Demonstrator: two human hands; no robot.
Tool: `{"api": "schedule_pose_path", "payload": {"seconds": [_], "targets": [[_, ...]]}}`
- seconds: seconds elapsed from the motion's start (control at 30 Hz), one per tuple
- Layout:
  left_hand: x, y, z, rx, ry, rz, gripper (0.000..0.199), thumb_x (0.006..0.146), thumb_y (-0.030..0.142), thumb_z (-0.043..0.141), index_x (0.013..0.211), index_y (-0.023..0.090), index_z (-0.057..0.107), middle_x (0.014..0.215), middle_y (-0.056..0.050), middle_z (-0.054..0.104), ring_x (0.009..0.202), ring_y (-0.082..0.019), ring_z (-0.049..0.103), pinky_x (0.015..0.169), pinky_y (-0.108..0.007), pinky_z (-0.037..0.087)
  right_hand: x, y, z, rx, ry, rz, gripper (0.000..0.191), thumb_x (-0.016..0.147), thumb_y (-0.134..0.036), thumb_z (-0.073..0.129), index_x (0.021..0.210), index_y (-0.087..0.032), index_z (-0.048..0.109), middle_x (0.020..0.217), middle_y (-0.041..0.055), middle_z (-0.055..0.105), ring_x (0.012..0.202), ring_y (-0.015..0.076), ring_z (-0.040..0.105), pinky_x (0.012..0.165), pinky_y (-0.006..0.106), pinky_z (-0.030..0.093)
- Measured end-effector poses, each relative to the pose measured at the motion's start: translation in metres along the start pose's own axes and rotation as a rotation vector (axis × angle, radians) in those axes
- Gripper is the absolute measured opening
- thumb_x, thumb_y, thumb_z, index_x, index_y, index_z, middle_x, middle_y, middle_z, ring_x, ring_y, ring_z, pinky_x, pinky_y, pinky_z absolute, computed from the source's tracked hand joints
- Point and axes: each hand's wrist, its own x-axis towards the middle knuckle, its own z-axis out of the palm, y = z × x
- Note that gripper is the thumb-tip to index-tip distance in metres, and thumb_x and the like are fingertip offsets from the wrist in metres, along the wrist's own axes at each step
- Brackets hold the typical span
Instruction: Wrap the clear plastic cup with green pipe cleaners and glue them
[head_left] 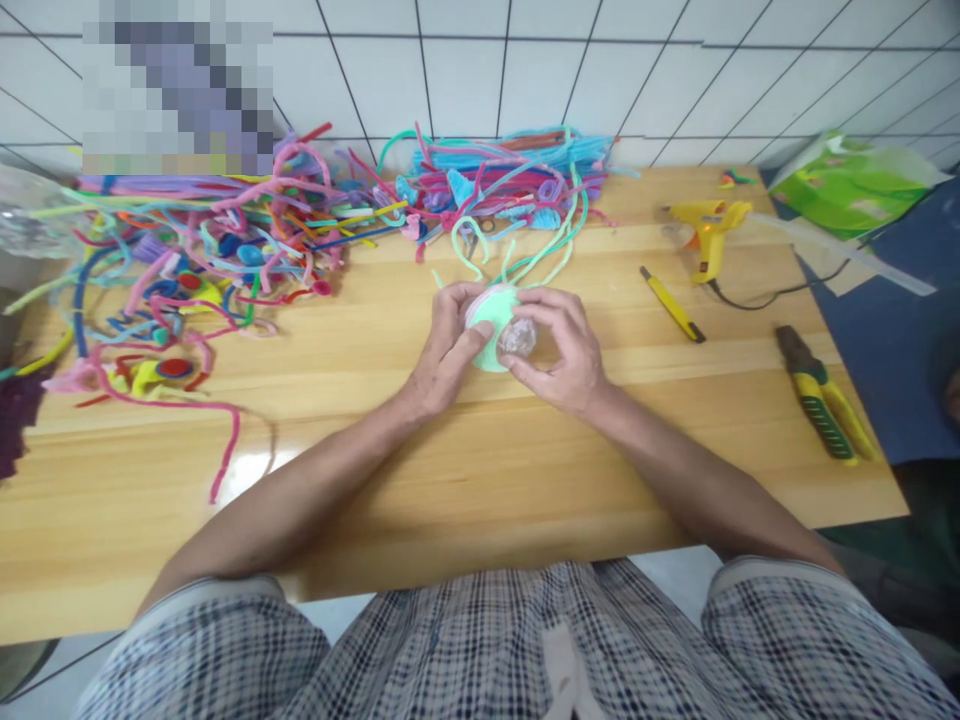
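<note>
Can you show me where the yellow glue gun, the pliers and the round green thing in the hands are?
Yellow glue gun (709,238): head view, on its body.
Pliers (822,412): head view, on the dark green and yellow handle.
Round green thing (489,352): head view, on its flat face.

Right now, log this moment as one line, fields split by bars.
left hand: on green disc | right hand: at clear crumpled ball | glue gun: on table, right side

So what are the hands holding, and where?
The left hand grips a round, mint-green, fuzzy-looking piece by its left side. The right hand curls around a clear, crinkly ball; exact grip unclear.
</note>
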Motion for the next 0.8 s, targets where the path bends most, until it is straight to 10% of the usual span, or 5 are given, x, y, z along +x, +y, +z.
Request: {"api": "schedule_pose_path", "payload": {"seconds": [0.8], "targets": [[0.0075,0.0002,-0.0074,-0.072,-0.112,0.011,0.057,0.115,0.072,0.051,0.151,0.029,0.040,0.153,-0.011,0.054,0.145,-0.031,0.058,0.124,-0.051,0.054,-0.0015,-0.0012,0.0025,0.001,-0.022,0.015,0.061,0.095,-0.035,0.086,0.151,-0.037,0.061,0.150,0.0103,0.071,0.138,0.0378,0.069,0.116,0.067,0.058]]}}
